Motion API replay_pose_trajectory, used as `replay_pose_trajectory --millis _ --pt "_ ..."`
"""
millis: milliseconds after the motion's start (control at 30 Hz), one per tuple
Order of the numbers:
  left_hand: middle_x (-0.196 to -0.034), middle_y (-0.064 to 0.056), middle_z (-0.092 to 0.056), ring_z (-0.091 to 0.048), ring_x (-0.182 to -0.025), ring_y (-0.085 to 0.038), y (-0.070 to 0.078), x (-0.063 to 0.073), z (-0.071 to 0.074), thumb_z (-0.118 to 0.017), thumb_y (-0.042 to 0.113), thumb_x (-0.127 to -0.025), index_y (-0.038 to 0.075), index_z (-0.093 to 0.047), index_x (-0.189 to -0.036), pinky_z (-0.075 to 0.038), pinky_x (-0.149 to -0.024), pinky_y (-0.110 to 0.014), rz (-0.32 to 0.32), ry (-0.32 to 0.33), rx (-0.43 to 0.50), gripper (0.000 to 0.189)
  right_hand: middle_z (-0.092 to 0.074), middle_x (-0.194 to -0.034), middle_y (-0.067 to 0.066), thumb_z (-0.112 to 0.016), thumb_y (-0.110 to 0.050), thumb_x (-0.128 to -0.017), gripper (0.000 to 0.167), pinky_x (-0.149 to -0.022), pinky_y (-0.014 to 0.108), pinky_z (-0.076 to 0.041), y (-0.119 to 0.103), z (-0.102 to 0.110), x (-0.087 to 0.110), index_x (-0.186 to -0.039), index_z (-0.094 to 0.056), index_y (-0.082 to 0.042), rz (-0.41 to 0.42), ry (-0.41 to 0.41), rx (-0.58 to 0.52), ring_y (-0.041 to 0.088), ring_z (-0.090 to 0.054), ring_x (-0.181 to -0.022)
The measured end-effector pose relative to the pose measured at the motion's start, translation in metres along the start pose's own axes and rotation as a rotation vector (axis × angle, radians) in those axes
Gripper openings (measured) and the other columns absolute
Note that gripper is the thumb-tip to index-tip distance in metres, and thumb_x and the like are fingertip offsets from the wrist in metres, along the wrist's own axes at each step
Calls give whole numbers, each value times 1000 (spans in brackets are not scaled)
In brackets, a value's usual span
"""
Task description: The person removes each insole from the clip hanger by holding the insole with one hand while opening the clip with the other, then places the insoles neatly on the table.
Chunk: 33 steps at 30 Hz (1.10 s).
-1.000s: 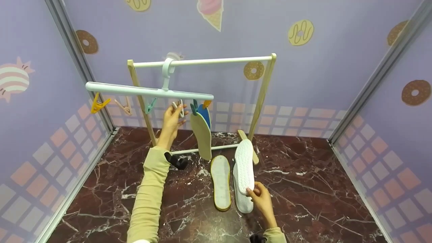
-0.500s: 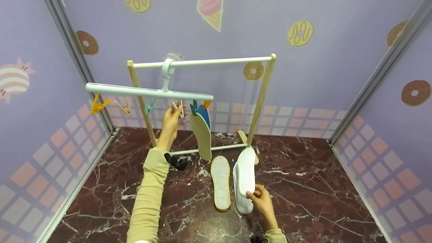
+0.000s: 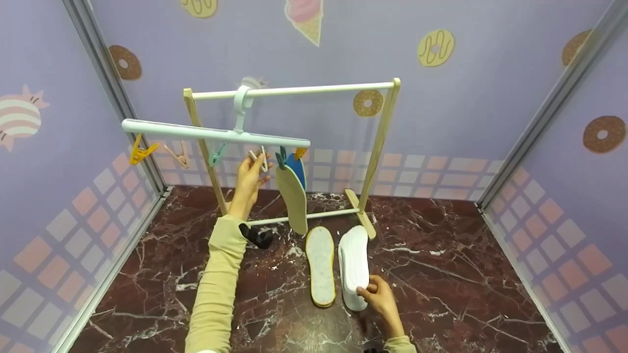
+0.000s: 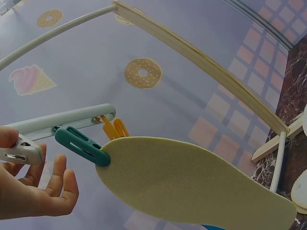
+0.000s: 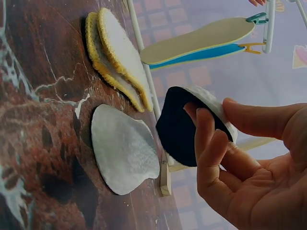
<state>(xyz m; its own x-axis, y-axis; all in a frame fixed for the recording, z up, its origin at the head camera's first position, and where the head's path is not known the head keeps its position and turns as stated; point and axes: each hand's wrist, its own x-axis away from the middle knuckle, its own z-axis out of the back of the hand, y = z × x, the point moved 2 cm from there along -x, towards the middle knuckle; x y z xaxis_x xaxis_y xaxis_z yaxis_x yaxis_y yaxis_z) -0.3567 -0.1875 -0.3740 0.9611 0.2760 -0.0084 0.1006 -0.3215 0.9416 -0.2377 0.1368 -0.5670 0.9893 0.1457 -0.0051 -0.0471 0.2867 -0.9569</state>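
My left hand (image 3: 249, 179) pinches a white clothespin (image 4: 24, 152) under the hanger bar (image 3: 216, 133). Beside it, a dark green clothespin (image 4: 84, 146) holds a beige insole (image 3: 293, 201), and an orange clothespin (image 3: 300, 152) holds a blue insole (image 3: 298, 169) behind. Between thumb and fingers, my right hand (image 3: 382, 296) grips the near end of a white insole (image 3: 357, 264); its underside looks dark in the right wrist view. That insole is raised over another white insole (image 5: 122, 148) on the marble surface. To their left lie two stacked yellow-edged insoles (image 5: 122, 52).
The hanger hooks over the top rail of a wooden rack (image 3: 294, 90). Yellow (image 3: 142, 153), pink (image 3: 180, 158) and light green (image 3: 217, 156) clothespins hang from the bar's left half. Patterned walls enclose the marble surface (image 3: 451, 274) on the left, back and right.
The white insole in my right hand has tipped, its far end dropping toward me, and the right hand has come slightly nearer. My left hand has stayed at the white clothespin.
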Motion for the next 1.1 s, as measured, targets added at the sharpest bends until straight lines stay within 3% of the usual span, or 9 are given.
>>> replay_pose_trajectory --millis 167,400,567,633,767,900,967,1000,1100 --pt "-116 -5 -54 -52 -100 -18 -2 -1 0 -41 23 -95 4 -44 -126 -41 -74 -28 1 -12 -10 36 -63 -86 32 -60 4 -77 39 -52 18 -43 4 0 2 -108 -42 21 -5 -12 13 11 -58 -63" --pt "-90 8 -52 -46 -98 -15 -3 0 2 -37 27 -96 4 -44 -125 -40 -74 -28 11 -37 33 38 -61 -87 34 -57 7 -79 37 -52 18 -42 1 -1 5 -108 -40 22 -10 -22 -15 16 -59 -66" --pt "-92 6 -51 -45 -94 -11 -3 -1 3 -35 31 -96 8 -47 -119 -41 -75 -28 -5 -94 95 35 -61 -86 34 -56 8 -80 37 -53 18 -42 5 -1 3 -109 -38 22 -22 -25 -60 10 -58 -64" --pt "-101 3 -52 -45 -96 -10 -3 -1 4 -35 31 -96 10 -50 -111 -40 -77 -30 -18 -124 129 30 -60 -87 35 -55 8 -80 38 -54 19 -43 5 -2 3 -110 -37 23 -33 -26 -70 9 -58 -64" --pt "-132 -9 -43 -39 -119 -19 -5 -1 3 -31 29 -97 14 -49 -94 -34 -87 -39 -68 -177 190 24 -60 -85 35 -53 8 -80 44 -52 20 -43 9 -4 3 -115 -32 24 -45 -19 -79 9 -58 -62" --pt "-145 -12 -28 -26 -133 -28 -7 0 1 -31 26 -97 16 -47 -87 -26 -99 -49 -108 -183 249 22 -64 -79 26 -59 0 -80 53 -51 24 -46 43 -4 -7 -119 -31 19 21 -13 -127 12 -60 -61" --pt "-146 -12 -26 -24 -134 -29 -9 0 1 -32 24 -97 17 -47 -86 -22 -103 -51 -112 -177 284 20 -66 -76 16 -61 -8 -81 51 -50 24 -46 80 -4 -21 -121 -34 11 134 -40 -182 12 -61 -62" --pt "-146 -11 -25 -23 -135 -29 -10 0 0 -32 23 -97 18 -46 -87 -20 -105 -52 -111 -179 300 18 -66 -75 14 -62 -10 -81 53 -49 26 -46 89 -4 -23 -122 -34 9 144 -45 -190 14 -62 -62" --pt "-146 -11 -25 -22 -135 -28 -12 0 -2 -33 22 -97 17 -42 -98 -18 -106 -54 -110 -192 312 11 -65 -74 14 -61 -10 -83 53 -48 28 -47 93 -5 -24 -122 -33 10 129 -47 -175 16 -62 -62"
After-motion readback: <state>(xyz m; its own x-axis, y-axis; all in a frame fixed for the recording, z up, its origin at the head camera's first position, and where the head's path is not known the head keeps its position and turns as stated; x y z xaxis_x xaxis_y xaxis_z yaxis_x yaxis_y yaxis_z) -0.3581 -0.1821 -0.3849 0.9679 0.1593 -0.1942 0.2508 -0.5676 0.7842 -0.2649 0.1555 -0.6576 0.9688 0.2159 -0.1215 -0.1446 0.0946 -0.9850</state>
